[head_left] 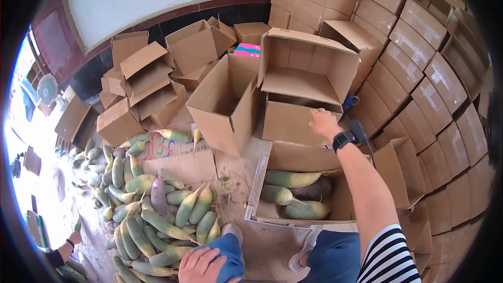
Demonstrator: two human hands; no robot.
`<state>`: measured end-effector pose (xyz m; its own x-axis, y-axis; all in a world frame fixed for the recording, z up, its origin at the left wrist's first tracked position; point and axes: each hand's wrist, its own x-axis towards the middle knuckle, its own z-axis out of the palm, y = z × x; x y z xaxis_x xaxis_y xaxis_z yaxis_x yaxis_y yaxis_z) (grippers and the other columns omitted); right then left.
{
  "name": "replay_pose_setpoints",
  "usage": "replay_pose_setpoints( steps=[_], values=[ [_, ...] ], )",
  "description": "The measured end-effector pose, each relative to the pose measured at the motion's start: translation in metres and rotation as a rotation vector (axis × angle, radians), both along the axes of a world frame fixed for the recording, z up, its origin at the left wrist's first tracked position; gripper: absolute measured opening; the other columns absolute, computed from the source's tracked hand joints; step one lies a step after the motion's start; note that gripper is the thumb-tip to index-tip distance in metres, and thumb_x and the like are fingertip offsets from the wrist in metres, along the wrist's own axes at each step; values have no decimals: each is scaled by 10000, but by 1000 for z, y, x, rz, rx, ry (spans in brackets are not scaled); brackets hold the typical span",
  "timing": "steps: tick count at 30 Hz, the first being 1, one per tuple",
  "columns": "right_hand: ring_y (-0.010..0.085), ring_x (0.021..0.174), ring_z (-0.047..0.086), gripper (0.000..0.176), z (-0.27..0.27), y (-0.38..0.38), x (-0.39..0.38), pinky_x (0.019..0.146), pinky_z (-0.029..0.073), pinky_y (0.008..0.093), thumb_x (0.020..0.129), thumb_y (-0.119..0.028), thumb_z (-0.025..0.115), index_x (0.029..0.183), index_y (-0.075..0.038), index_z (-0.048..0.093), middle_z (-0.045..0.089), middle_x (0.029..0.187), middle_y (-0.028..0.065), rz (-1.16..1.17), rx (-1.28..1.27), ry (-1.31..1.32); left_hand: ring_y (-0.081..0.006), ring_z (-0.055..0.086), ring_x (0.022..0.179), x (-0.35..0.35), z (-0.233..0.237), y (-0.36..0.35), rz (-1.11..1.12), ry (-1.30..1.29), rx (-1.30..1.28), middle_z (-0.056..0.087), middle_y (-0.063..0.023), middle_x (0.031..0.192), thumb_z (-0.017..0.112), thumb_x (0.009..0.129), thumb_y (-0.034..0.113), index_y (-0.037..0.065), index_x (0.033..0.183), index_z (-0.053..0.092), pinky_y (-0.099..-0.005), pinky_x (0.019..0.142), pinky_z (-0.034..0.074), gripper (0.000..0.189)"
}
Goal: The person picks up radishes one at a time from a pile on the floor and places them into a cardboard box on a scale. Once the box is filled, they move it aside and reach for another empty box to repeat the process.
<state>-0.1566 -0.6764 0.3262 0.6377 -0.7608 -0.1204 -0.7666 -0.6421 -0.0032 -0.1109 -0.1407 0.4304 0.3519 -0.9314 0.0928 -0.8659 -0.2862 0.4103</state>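
Observation:
My right hand [325, 124] is stretched forward, its fingers apart and slightly bent, with a dark watch on the wrist. It overlaps the front panel of a cardboard box [287, 122] and grips nothing that shows. Below that arm sits an open carton [343, 199] with several green radishes [306, 210] and a dark purple one [316, 188] lying in it. Resting flat on my blue-trousered knee, my left hand [200, 265] has its fingers spread and holds nothing. A large heap of green radishes [140, 237] lies on the floor beside it, with a purple radish [158, 196] among them.
Tall stacks of cartons [414, 68] line the right and back. Open boxes [225, 99] stand ahead and to the left, near a flattened cardboard sheet [181, 170]. At far left are a fan [47, 90] and another person's hand [75, 238] by a radish.

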Motion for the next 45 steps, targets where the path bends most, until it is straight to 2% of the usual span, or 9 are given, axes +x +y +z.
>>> replay_pose_setpoints(
  steps=[4,13,19,23,26,31,36,41,45],
  values=[
    [355,1206,541,480,32,2,-29,1045,428,409,876,-286,612,1279,-31,566,593,1269,206,272,48,-87,-320,531,1158,-2,-4,-3,2,-23,-38,592,-98,1192,778,701,436,81,1102,637,-475,987,410,554],
    [370,1100,572,408,161,206,-73,947,462,433,887,-192,615,1256,-25,564,599,1203,185,780,206,-181,-275,563,1121,-9,-12,2,15,-20,-147,606,-83,1148,769,735,416,86,1052,643,-438,978,439,474],
    [353,1090,570,412,161,295,-88,943,461,427,849,-145,670,1235,-34,579,587,1194,159,803,107,-271,-276,530,1162,-16,-20,4,-100,42,-240,593,-87,1190,738,768,431,76,1093,623,-448,1018,396,495],
    [347,1039,602,401,111,316,-87,909,485,419,839,-129,678,1224,-49,596,614,1157,159,920,302,-348,-324,487,1231,-11,-23,11,-239,486,-481,543,-147,1291,736,806,355,57,1204,588,-440,1057,368,518],
    [337,983,625,362,83,311,-93,862,506,409,845,-127,676,1193,-52,614,633,1117,145,903,338,-273,-265,478,1290,11,-64,47,128,817,-496,529,-140,1358,718,870,241,53,1263,570,-384,1083,363,460],
    [362,998,624,352,84,314,-94,865,515,414,824,-92,690,1164,-40,616,648,1095,168,842,325,-294,-343,467,1270,59,-223,148,758,29,505,500,-159,1352,776,731,236,54,1279,518,-472,1030,411,632],
    [338,945,636,307,89,321,-90,820,523,395,844,-81,674,1144,-29,633,650,1069,149,846,382,-384,-312,480,1247,86,-325,217,624,-526,577,531,-128,1286,805,661,223,71,1277,508,-561,1037,371,701],
    [339,909,647,295,92,318,-90,790,532,380,844,-75,681,1133,-27,646,660,1034,156,816,460,-439,-293,546,1104,93,-288,204,620,-178,728,598,-70,1084,802,628,207,119,1229,560,-603,1041,333,654],
    [327,912,651,285,95,319,-95,792,530,362,855,-73,675,1134,-23,649,662,1026,153,728,559,-454,-311,553,1099,69,-235,194,742,-41,367,599,-117,1088,825,589,237,89,1206,563,-538,1023,370,686]
  ],
)
